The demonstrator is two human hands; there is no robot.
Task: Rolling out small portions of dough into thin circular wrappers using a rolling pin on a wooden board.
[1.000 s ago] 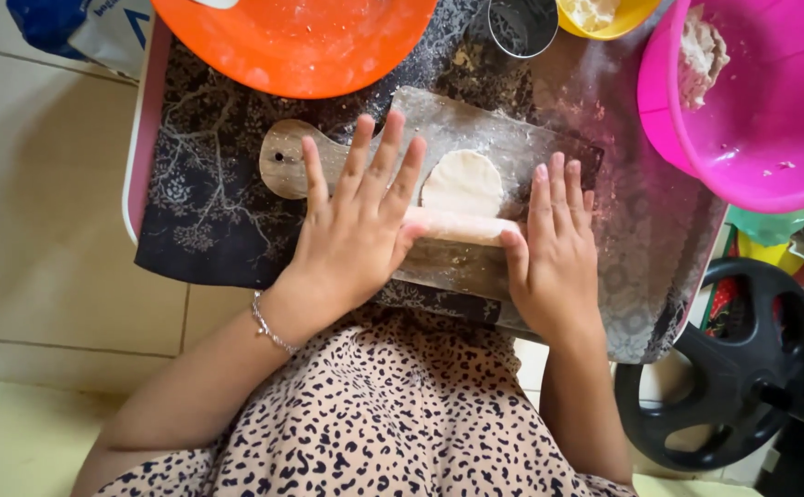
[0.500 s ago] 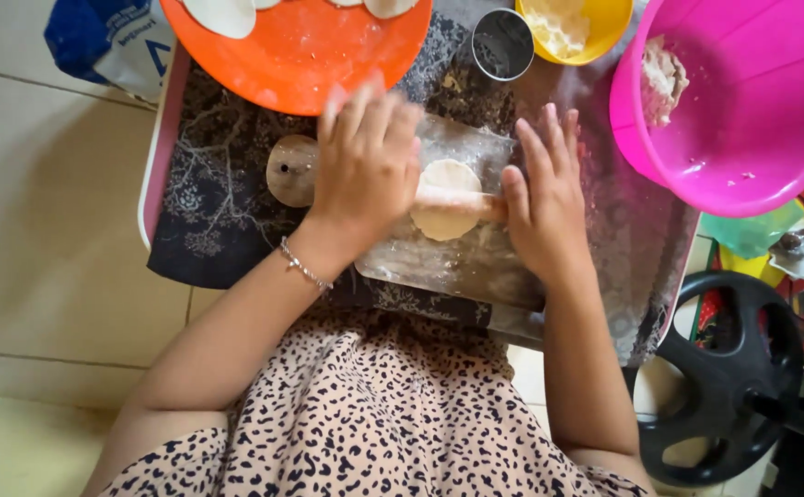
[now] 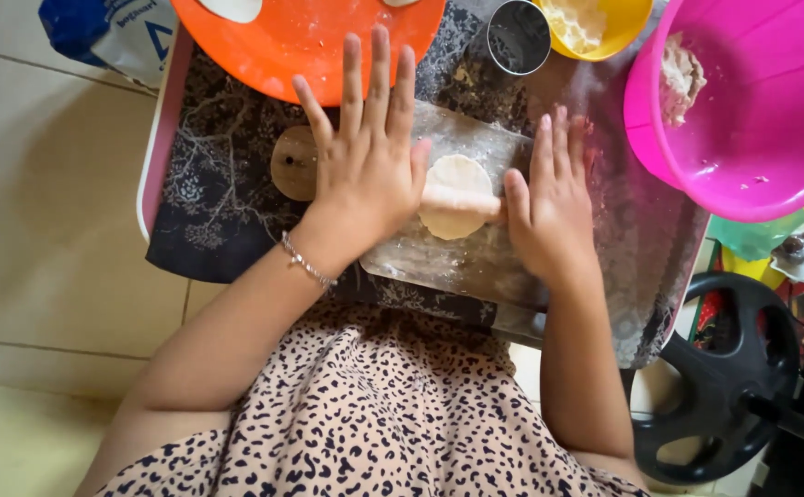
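Left hand (image 3: 365, 170) and right hand (image 3: 549, 207) flat, pressing rolling pin (image 3: 462, 204) lying left-right across dough disc (image 3: 457, 179)

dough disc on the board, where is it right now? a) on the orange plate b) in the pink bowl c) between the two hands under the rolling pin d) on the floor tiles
c: the pale round dough disc lies on the floured wooden board, with the left hand and right hand pressed flat on the rolling pin at either side of it.
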